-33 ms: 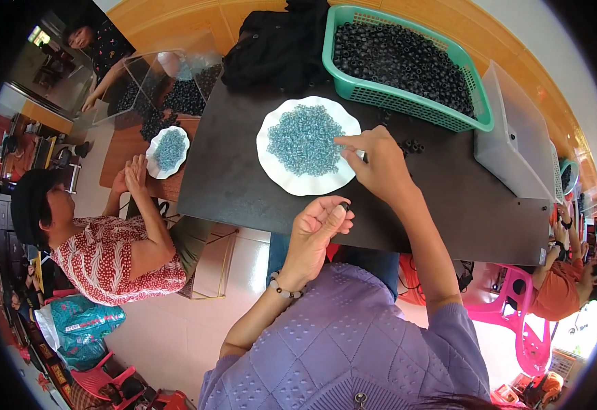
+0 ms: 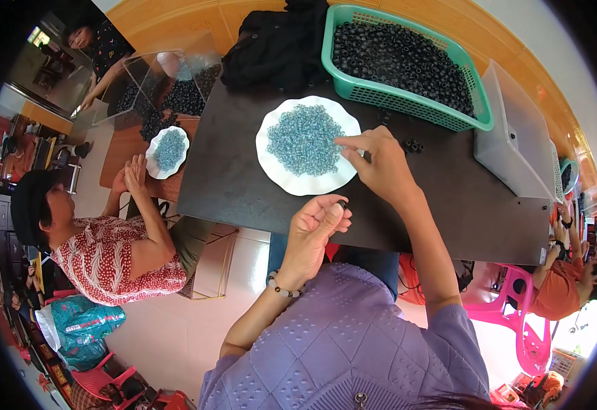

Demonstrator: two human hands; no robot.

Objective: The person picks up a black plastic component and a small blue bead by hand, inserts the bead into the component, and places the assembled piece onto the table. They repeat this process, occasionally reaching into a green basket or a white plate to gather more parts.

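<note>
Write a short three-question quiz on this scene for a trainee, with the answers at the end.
1. True or false: the left hand holds a small black piece.
2. What fills the green basket? A. red buttons; B. black ring-shaped pieces; C. white cloths
3. Fill in: the right hand has its fingertips by the pale blue beads on the white, wavy-rimmed ___.

Key: 1. True; 2. B; 3. plate.
</note>
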